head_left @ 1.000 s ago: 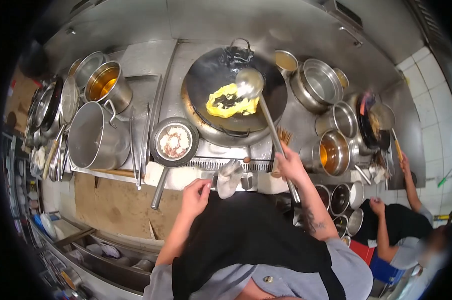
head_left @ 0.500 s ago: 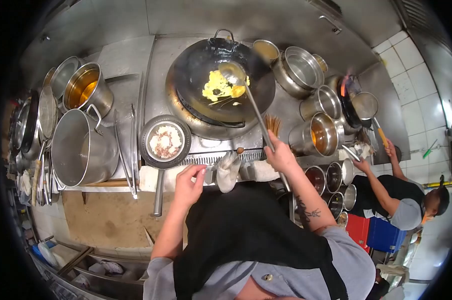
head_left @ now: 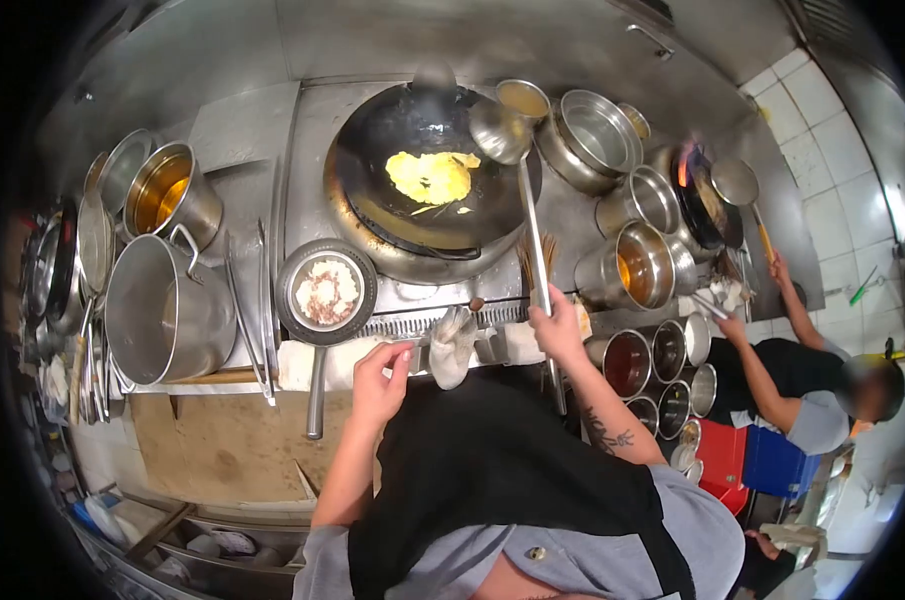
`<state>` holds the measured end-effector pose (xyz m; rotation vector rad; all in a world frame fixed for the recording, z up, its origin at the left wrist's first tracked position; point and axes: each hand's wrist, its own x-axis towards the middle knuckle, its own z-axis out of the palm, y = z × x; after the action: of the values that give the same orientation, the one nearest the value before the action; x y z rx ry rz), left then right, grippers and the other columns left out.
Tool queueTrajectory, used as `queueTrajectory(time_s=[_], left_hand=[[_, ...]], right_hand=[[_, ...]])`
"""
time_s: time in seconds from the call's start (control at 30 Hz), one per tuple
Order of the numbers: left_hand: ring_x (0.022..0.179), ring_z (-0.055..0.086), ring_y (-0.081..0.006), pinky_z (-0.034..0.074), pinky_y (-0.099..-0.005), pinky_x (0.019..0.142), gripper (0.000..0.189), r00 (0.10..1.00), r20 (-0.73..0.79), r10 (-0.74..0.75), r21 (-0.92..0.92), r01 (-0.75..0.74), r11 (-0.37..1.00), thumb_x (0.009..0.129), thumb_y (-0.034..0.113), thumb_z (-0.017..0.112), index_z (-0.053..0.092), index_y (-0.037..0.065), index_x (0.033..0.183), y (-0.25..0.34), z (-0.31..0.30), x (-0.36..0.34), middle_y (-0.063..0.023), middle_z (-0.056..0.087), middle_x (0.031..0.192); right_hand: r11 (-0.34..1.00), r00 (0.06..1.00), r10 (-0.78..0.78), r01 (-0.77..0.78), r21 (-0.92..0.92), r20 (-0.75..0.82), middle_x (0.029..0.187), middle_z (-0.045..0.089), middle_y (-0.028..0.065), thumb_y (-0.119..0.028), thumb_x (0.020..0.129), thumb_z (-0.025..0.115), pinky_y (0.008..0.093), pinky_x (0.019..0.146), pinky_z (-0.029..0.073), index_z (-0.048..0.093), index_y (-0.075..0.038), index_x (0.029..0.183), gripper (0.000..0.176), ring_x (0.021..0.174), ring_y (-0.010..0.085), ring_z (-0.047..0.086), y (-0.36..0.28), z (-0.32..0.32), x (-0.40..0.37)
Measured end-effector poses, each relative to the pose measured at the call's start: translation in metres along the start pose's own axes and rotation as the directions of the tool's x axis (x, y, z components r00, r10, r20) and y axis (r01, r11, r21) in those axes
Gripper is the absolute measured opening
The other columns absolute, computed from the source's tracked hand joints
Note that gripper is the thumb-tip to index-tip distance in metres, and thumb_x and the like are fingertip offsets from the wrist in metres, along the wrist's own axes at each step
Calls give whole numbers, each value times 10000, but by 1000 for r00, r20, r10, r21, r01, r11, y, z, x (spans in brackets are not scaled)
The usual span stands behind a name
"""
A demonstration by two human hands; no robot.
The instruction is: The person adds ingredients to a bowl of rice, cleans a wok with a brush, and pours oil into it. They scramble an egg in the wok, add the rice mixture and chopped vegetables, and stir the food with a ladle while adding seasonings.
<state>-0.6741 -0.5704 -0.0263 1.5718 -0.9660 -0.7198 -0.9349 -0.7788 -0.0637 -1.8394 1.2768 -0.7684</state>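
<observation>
My right hand [head_left: 559, 327] is closed round the long metal handle of a ladle [head_left: 501, 135]. The ladle's bowl hangs at the right side of a big black wok [head_left: 372, 205], by a small metal pot [head_left: 523, 97] behind it. Yellow egg [head_left: 430, 178] lies spread in the middle of the wok, with small scraps below it. My left hand [head_left: 378, 382] is held near the counter edge with fingers loosely bent and thumb apart, holding nothing visible. Close beside it is a bunched whitish cloth [head_left: 453, 352].
Left of the wok, a small pan [head_left: 369, 285] holds pale, crumbly food [head_left: 327, 291]. A large pot [head_left: 162, 310] and a pot of amber liquid [head_left: 169, 195] stand farther left. Metal pots [head_left: 644, 265] line the right side. A co-worker [head_left: 772, 370] handles another ladle there.
The ladle has lifted off the egg and moved to the right and up with my right hand. The egg, earlier partly covered, now lies flatter and more spread. My left hand stays nearly still.
</observation>
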Motion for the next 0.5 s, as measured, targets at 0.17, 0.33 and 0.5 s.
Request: queueTrajectory(time_s=[0.17,0.33,0.5], left_hand=[[725,644,-158,507,-281,703,133,996,87,2,6,-3,1000,915,52,598,684,-26,981,-5,6,5,-110,677,819],[764,647,-163,506,-280,720,132,993,116,36,10,-37,999,920,49,599,684,-24,989,-6,8,18,-116,687,848],[840,658,-173,511,-303,782,156,986,167,-15,-10,17,1000,942,78,595,679,-35,1011,-2,15,24,-113,694,909]], right_hand=[[772,883,461,-448,451,88,628,472,-24,-50,917,540,254,347,351,494,-52,1207,294,377,65,377,-85,-63,-36],[668,864,502,-416,617,39,608,444,-5,-67,923,550,228,329,322,510,-36,1216,297,383,62,368,-100,-140,-80],[726,797,593,-468,503,-114,607,459,-5,-50,911,548,238,333,334,511,-34,1212,303,383,70,395,-82,-172,-109]])
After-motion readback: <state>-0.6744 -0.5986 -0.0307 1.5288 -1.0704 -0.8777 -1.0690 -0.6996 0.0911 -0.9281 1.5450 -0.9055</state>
